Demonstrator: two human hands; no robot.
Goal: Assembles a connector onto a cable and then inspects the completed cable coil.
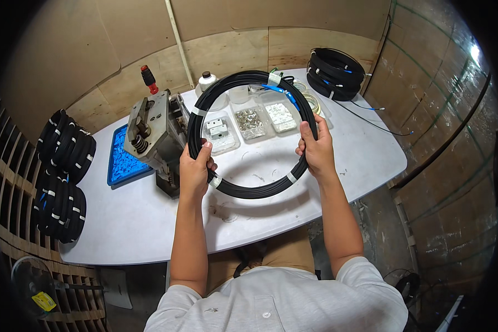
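A coil of black cable [249,191] is held up above the white table, tied at several spots with white tape. Around its left side my left hand [196,167] is closed, thumb toward the ring's inside. My right hand [317,145] grips the opposite side of the same coil. Blue connectors [291,99] lie along the coil's upper right, inside the ring. Seen through the ring are a clear tray of white blocks [218,130], a bin of small metal parts [250,123] and a bin of small white parts [282,117].
A metal press [159,130] with a red-handled tool [149,79] stands left on the table [249,227], beside a blue tray [115,160] of blue parts. More black coils are stacked at far right [335,74] and far left [61,205]. A white bottle [207,81] stands behind.
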